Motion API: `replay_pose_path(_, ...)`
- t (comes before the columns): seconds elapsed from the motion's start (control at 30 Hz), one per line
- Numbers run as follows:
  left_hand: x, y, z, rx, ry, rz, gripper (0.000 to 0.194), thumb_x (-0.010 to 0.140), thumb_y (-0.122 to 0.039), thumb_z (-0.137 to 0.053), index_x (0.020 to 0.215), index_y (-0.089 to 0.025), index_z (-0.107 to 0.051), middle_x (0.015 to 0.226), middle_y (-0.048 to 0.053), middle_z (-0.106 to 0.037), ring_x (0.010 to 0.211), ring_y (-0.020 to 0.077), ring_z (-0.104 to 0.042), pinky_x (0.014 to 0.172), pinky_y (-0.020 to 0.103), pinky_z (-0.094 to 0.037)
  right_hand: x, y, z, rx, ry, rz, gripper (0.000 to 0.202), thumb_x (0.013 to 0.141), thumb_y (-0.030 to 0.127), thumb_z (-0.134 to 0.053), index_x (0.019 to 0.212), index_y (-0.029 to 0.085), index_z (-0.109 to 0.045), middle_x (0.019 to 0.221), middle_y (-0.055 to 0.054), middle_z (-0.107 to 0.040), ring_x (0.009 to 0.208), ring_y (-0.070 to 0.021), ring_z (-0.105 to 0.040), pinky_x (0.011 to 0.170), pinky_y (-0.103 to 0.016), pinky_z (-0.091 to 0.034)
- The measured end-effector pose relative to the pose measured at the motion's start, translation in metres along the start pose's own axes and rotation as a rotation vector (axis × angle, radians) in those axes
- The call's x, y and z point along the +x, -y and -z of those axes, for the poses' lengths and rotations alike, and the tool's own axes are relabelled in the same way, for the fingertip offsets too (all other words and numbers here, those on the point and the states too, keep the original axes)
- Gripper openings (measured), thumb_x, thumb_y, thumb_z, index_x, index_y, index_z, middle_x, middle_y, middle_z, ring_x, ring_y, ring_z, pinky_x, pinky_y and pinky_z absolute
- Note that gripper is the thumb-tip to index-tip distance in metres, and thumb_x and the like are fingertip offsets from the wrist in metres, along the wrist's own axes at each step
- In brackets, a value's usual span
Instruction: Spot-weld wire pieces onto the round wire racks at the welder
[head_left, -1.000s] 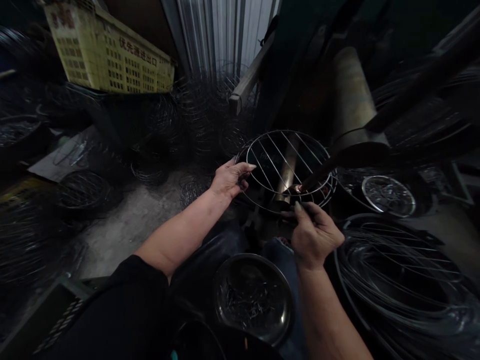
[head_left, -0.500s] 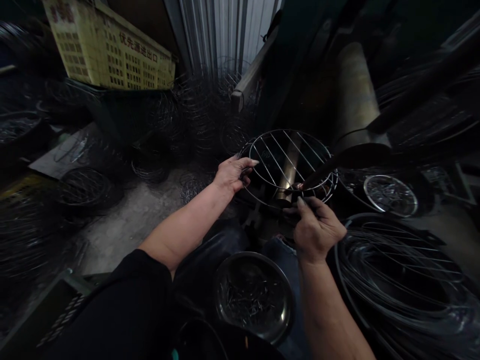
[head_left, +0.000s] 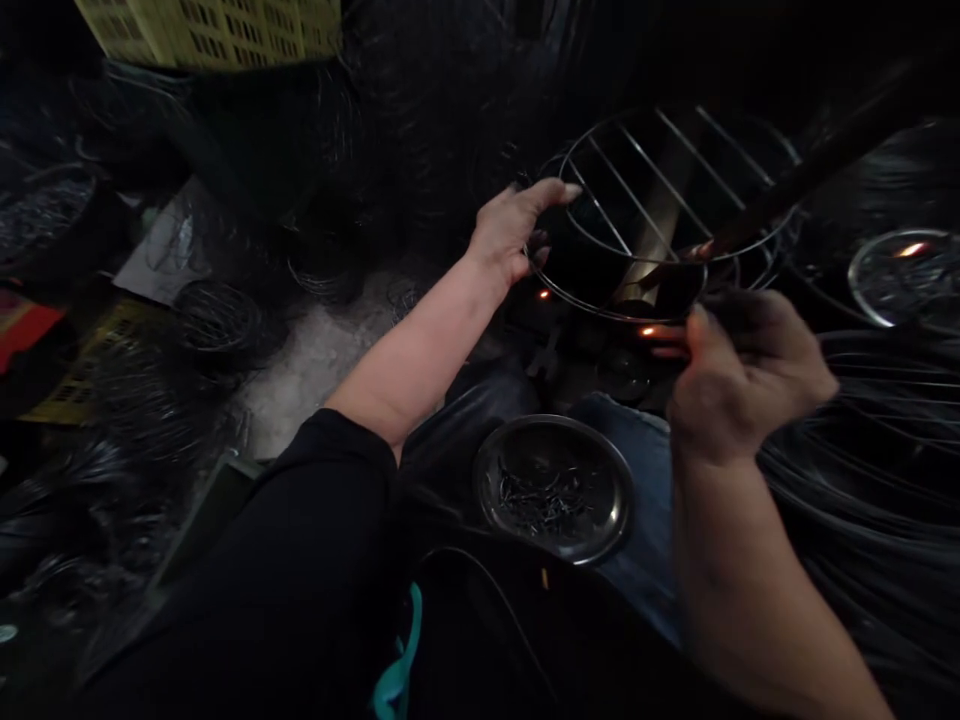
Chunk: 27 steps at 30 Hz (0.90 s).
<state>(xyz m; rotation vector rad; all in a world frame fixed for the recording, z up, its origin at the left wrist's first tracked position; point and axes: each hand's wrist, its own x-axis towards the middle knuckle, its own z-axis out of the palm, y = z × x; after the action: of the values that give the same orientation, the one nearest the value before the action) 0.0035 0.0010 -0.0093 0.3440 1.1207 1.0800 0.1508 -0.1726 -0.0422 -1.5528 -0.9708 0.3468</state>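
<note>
My left hand [head_left: 510,235] is closed on the left rim of a round wire rack [head_left: 610,195], thumb on the upper ring and fingers below. The rack has two rings with straight bars across the top. At its front rim, my right hand [head_left: 739,385] is pinched, thumb against fingers; motion blur and shadow hide whatever lies between them. A dark rod [head_left: 810,180] slants in from the right, its copper-coloured tip meeting the rack's front rim. Beneath the rack stands a brass-coloured cylinder [head_left: 660,220]. Orange sparks glow beside the right fingertips and below the rack.
A metal bowl [head_left: 606,470] of small metal pieces rests at my lap. At right are a coil of wire [head_left: 862,460] and another shiny bowl [head_left: 862,300] of metal bits. A yellow crate [head_left: 225,35], a pale board [head_left: 161,245] and wire bundles lie to the left.
The view has tilted down and shifted left, so the rack and hands appear higher and farther right. Sparks now show. My left hand keeps its hold on the rack.
</note>
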Motion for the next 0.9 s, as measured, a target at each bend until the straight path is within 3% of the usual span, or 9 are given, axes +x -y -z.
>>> replay_pose_path(0.07, 0.005, -0.006, 0.0, 0.046, 0.037, -0.003, 0.037, 0.057, -0.017, -0.089, 0.085, -0.019, -0.066, 0.073, 0.002, -0.062, 0.073, 0.0177, -0.064, 0.057, 0.023, -0.043, -0.029, -0.002, 0.012, -0.128, -0.009, 0.058, 0.021, 0.09, 0.043, -0.064, 0.1, 0.026, -0.072, 0.091, -0.003, -0.07, 0.075, -0.0214, -0.069, 0.07, -0.038, -0.058)
replay_pose_path(0.1, 0.008, -0.01, 0.0, 0.091, 0.077, -0.008, 0.035, 0.059, -0.018, -0.088, 0.086, -0.018, -0.066, 0.076, 0.003, -0.063, 0.076, 0.0189, -0.065, 0.059, 0.023, -0.044, -0.046, -0.004, 0.016, -0.223, 0.113, 0.092, 0.019, 0.089, 0.042, -0.065, 0.095, 0.027, -0.074, 0.088, -0.003, -0.071, 0.079, -0.0221, -0.07, 0.075, -0.038, -0.058)
replay_pose_path(0.23, 0.015, -0.017, -0.004, 0.289, 0.203, -0.023, 0.013, 0.075, -0.014, -0.075, 0.081, -0.011, -0.064, 0.087, 0.004, -0.062, 0.083, 0.0162, -0.065, 0.066, 0.023, -0.043, -0.116, -0.013, 0.012, -0.637, 1.074, 0.048, 0.022, 0.08, 0.018, -0.062, 0.094, 0.024, -0.079, 0.097, -0.005, -0.073, 0.084, -0.0207, -0.07, 0.076, -0.031, -0.055)
replay_pose_path(0.3, 0.016, -0.017, -0.004, 0.312, 0.188, -0.021, 0.009, 0.077, -0.012, -0.071, 0.079, -0.01, -0.062, 0.087, 0.003, -0.061, 0.082, 0.0146, -0.064, 0.068, 0.023, -0.043, -0.137, -0.015, 0.004, -0.857, 1.347, 0.023, 0.033, 0.079, 0.009, -0.057, 0.098, 0.024, -0.079, 0.106, -0.008, -0.071, 0.091, -0.0204, -0.07, 0.076, -0.027, -0.052)
replay_pose_path(0.37, 0.014, -0.014, -0.001, 0.253, 0.128, -0.027, 0.017, 0.072, -0.011, -0.076, 0.082, -0.012, -0.062, 0.085, 0.003, -0.061, 0.081, 0.015, -0.064, 0.067, 0.023, -0.043, -0.144, -0.015, -0.002, -0.946, 1.435, 0.036, 0.037, 0.08, 0.006, -0.053, 0.097, 0.023, -0.08, 0.109, -0.009, -0.07, 0.096, -0.0205, -0.069, 0.077, -0.026, -0.05)
replay_pose_path(0.53, -0.005, -0.004, 0.013, 0.124, 0.076, -0.087, 0.035, 0.056, -0.007, -0.084, 0.078, -0.017, -0.059, 0.066, -0.002, -0.056, 0.064, 0.0099, -0.057, 0.057, 0.02, -0.04, -0.129, -0.014, 0.006, -0.845, 1.423, -0.018, 0.038, 0.078, 0.006, -0.053, 0.098, 0.023, -0.08, 0.106, -0.007, -0.074, 0.099, -0.0201, -0.071, 0.082, -0.025, -0.05)
replay_pose_path(0.67, -0.025, 0.004, 0.019, 0.088, 0.084, -0.106, 0.033, 0.054, -0.004, -0.078, 0.067, -0.018, -0.051, 0.057, -0.006, -0.05, 0.052, 0.006, -0.048, 0.051, 0.02, -0.036, -0.119, -0.018, 0.026, -0.539, 1.355, -0.158, 0.031, 0.075, 0.009, -0.055, 0.085, 0.023, -0.08, 0.09, -0.006, -0.078, 0.091, -0.0212, -0.073, 0.084, -0.028, -0.053)
replay_pose_path(0.73, -0.031, 0.009, 0.02, 0.078, 0.125, -0.131, 0.029, 0.055, -0.006, -0.075, 0.068, -0.018, -0.053, 0.058, -0.006, -0.051, 0.051, 0.0062, -0.048, 0.049, 0.02, -0.035, -0.108, -0.018, 0.037, -0.34, 1.178, -0.179, 0.025, 0.076, 0.017, -0.057, 0.082, 0.025, -0.08, 0.085, -0.005, -0.078, 0.086, -0.0228, -0.075, 0.081, -0.031, -0.056)
replay_pose_path(0.9, -0.04, 0.019, 0.019, 0.067, 0.201, -0.169, 0.031, 0.05, -0.011, -0.075, 0.073, -0.019, -0.057, 0.063, -0.007, -0.053, 0.052, 0.0062, -0.05, 0.048, 0.02, -0.037, -0.048, 0.002, 0.048, -0.079, 0.367, -0.138, 0.022, 0.07, 0.044, -0.075, 0.082, 0.025, -0.081, 0.079, -0.004, -0.077, 0.066, -0.0228, -0.072, 0.063, -0.033, -0.06)
